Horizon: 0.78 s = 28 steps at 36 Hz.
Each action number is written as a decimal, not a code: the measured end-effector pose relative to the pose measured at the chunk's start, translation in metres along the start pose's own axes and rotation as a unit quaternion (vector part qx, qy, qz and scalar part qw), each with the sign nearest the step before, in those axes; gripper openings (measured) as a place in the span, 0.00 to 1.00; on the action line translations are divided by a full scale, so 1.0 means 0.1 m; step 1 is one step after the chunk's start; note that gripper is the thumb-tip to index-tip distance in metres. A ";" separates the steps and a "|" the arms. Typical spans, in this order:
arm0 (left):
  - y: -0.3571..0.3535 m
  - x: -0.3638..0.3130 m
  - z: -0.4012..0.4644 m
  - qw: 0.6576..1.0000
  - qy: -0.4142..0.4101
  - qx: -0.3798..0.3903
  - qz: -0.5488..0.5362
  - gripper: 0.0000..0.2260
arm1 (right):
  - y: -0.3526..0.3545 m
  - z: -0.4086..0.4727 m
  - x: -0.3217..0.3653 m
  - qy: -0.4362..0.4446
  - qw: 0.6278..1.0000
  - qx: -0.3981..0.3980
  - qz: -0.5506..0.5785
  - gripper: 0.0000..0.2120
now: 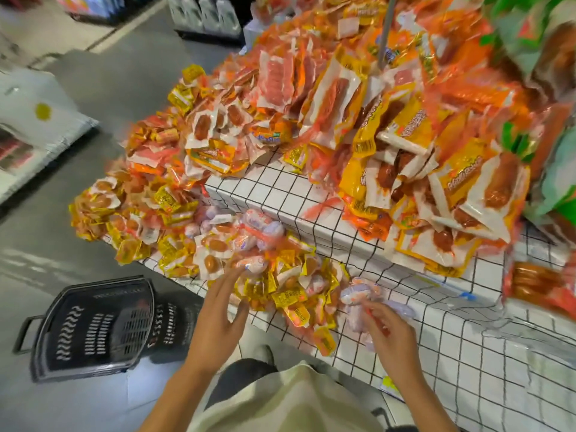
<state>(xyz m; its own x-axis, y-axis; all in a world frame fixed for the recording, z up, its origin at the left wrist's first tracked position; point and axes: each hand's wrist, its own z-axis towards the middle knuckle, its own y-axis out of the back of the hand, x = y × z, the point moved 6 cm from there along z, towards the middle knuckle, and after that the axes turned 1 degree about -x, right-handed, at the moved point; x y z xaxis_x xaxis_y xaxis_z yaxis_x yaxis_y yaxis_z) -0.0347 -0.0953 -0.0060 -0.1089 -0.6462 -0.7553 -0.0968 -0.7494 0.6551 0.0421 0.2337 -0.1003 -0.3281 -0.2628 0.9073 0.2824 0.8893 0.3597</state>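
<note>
A tiered display stand covered in white cloth with a black grid carries heaps of yellow, orange and white sausage snack packets. My left hand reaches with straight fingers over the lower heap, fingertips at a pale pink packet. My right hand sits on the lower tier and grips a bunch of pale, clear-wrapped packets. The picture is blurred by motion.
A black plastic shopping basket stands on the grey floor to the left of the stand. Green and orange bags hang at the right. A metal pole rises from the upper heap. Shelving lies across the aisle.
</note>
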 end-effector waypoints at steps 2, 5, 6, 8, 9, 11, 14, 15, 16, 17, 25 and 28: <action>0.04 0.02 0.14 1.000 -0.016 -0.023 0.004 0.27 | -0.01 -0.01 0.04 -0.013 0.999 -0.013 0.046 0.12; 0.08 0.04 0.41 0.999 -0.031 -0.042 0.012 0.27 | -0.02 -0.01 0.06 -0.049 0.991 -0.003 0.127 0.13; 0.10 0.04 0.51 0.998 -0.032 -0.045 0.007 0.27 | -0.02 -0.02 0.07 -0.061 0.987 -0.001 0.149 0.14; 0.11 0.03 0.70 0.998 -0.042 -0.045 -0.004 0.27 | -0.02 -0.04 0.12 -0.072 0.985 -0.009 0.158 0.15; 0.11 0.03 0.79 0.998 -0.047 -0.043 -0.006 0.26 | -0.03 -0.05 0.15 -0.077 0.986 -0.009 0.146 0.15; 0.11 0.03 0.95 0.997 -0.063 -0.038 0.001 0.24 | -0.04 -0.08 0.17 -0.081 0.991 -0.009 0.110 0.13; 0.07 0.02 1.13 0.994 -0.103 -0.036 0.002 0.18 | -0.03 -0.10 0.16 -0.085 0.991 -0.035 0.098 0.11; 0.07 0.03 1.18 0.993 -0.115 -0.041 -0.005 0.15 | -0.02 -0.11 0.16 -0.089 0.990 -0.048 0.099 0.11; 0.07 0.04 1.22 0.991 -0.123 -0.049 -0.014 0.13 | -0.02 -0.12 0.17 -0.091 0.989 -0.064 0.098 0.10; 0.07 0.06 1.25 0.990 -0.124 -0.058 -0.026 0.11 | -0.01 -0.14 0.18 -0.089 0.988 -0.082 0.093 0.10; 0.16 0.16 1.30 0.984 -0.106 -0.048 -0.138 0.12 | 0.01 -0.20 0.25 -0.077 0.978 -0.192 0.034 0.05; 0.20 0.16 1.32 0.984 -0.088 -0.023 -0.151 0.14 | -0.01 -0.19 0.28 -0.089 0.975 -0.201 0.045 0.07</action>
<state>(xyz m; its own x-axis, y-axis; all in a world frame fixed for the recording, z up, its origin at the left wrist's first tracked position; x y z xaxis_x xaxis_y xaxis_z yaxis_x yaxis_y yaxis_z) -0.1692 -0.1021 -0.0026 -0.2522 -0.3617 -0.8975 -0.1059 -0.9116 0.3972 0.0498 0.2185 -0.0707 -0.4279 -0.0898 0.8994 0.6353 0.6779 0.3699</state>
